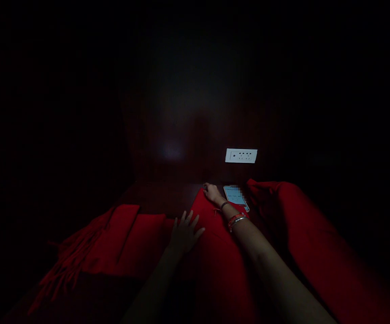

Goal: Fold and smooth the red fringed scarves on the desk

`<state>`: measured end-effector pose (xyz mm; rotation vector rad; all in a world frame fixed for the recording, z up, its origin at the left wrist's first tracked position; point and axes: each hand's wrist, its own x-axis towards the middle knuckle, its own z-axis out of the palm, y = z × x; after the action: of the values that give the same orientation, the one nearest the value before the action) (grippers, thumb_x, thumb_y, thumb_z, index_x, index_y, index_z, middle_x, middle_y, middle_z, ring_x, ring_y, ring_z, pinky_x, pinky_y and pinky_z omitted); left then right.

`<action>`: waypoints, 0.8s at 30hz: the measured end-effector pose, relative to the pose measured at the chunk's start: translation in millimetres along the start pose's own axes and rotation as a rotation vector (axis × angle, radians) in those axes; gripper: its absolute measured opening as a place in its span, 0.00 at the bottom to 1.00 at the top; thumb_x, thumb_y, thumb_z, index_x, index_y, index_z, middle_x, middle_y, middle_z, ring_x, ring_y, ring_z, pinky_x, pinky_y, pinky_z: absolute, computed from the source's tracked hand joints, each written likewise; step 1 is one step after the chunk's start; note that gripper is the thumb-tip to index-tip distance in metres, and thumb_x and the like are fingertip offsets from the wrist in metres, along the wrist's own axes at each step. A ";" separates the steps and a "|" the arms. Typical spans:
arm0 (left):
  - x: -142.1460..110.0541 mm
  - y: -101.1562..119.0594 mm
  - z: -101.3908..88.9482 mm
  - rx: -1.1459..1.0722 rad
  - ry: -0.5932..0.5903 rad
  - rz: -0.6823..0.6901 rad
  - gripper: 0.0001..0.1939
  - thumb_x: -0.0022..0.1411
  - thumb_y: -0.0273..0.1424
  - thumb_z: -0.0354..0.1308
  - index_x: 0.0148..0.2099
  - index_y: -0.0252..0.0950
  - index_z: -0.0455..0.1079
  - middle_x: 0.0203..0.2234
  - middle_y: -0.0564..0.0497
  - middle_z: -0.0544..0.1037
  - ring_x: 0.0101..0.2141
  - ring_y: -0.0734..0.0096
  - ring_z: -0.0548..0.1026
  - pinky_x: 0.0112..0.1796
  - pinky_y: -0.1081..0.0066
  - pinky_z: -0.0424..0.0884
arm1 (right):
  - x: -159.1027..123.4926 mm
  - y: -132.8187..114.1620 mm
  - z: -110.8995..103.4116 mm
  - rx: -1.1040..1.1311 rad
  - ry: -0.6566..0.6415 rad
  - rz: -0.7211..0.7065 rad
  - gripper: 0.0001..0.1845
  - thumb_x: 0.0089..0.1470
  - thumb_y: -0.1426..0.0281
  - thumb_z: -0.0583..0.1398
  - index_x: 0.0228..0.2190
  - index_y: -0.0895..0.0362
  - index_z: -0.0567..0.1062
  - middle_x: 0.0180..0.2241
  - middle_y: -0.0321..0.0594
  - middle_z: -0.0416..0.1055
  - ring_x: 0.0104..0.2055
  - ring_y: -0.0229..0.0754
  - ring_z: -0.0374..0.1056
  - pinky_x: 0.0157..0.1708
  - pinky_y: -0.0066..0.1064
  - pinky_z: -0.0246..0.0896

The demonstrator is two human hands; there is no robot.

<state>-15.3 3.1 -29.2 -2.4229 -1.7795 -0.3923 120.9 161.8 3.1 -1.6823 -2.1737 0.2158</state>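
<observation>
A red scarf (222, 261) with a fringed end at the left lies across a dark surface and runs toward me in the middle. My left hand (185, 234) rests on it with the fingers spread flat. Farther off, my right hand (212, 192) is closed at the scarf's far corner, its fingers curled around the cloth. Bracelets circle the right wrist. Just right of that hand lies a phone (236, 198) with its screen lit. How the scarf's parts join under my arms is hidden.
A white socket plate (241, 155) is set in the dark upright panel (171, 157) behind. More red cloth (303, 234) bunches and hangs along the right side. The dark tabletop (161, 195) shows behind the scarf. Most of the surroundings are too dark to make out.
</observation>
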 end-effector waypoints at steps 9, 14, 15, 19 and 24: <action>-3.4 0.0 1.4 0.058 -0.080 -0.105 0.27 0.58 0.46 0.33 0.56 0.39 0.51 0.55 0.49 0.50 0.53 0.54 0.48 0.48 0.52 0.48 | -19.8 20.1 -12.5 -0.081 0.003 -0.034 0.21 0.44 0.82 0.49 0.42 0.63 0.66 0.43 0.49 0.65 0.46 0.40 0.60 0.43 0.25 0.51; -5.0 1.2 -1.6 0.068 -0.082 -0.109 0.27 0.58 0.45 0.33 0.56 0.39 0.52 0.55 0.48 0.50 0.53 0.53 0.49 0.48 0.53 0.49 | -37.9 14.2 1.0 -0.077 -0.046 -0.127 0.18 0.50 0.77 0.46 0.43 0.59 0.64 0.44 0.45 0.65 0.45 0.37 0.60 0.42 0.23 0.52; -4.9 1.0 -1.2 0.069 -0.085 -0.117 0.27 0.58 0.45 0.34 0.56 0.39 0.51 0.55 0.48 0.50 0.53 0.53 0.49 0.48 0.53 0.49 | -38.9 14.0 3.4 -0.079 -0.064 -0.125 0.17 0.51 0.76 0.45 0.42 0.59 0.65 0.43 0.44 0.65 0.44 0.37 0.61 0.41 0.24 0.53; -3.7 -0.1 2.2 0.068 -0.098 -0.160 0.29 0.57 0.46 0.34 0.56 0.36 0.51 0.55 0.47 0.51 0.53 0.53 0.49 0.48 0.54 0.49 | -36.2 16.3 8.9 -0.106 -0.085 -0.046 0.17 0.54 0.73 0.43 0.43 0.62 0.63 0.41 0.50 0.66 0.41 0.41 0.64 0.39 0.29 0.55; -3.8 0.8 5.2 0.075 -0.047 -0.198 0.30 0.57 0.47 0.34 0.56 0.35 0.52 0.55 0.47 0.50 0.53 0.53 0.49 0.48 0.54 0.49 | -38.6 12.9 2.9 -0.135 -0.039 0.005 0.18 0.54 0.71 0.43 0.43 0.65 0.63 0.43 0.53 0.64 0.45 0.41 0.60 0.43 0.30 0.52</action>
<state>-14.9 0.7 -35.2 -2.2319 -2.0227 -0.2823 139.5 128.7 -11.9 -1.7699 -2.2583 0.1061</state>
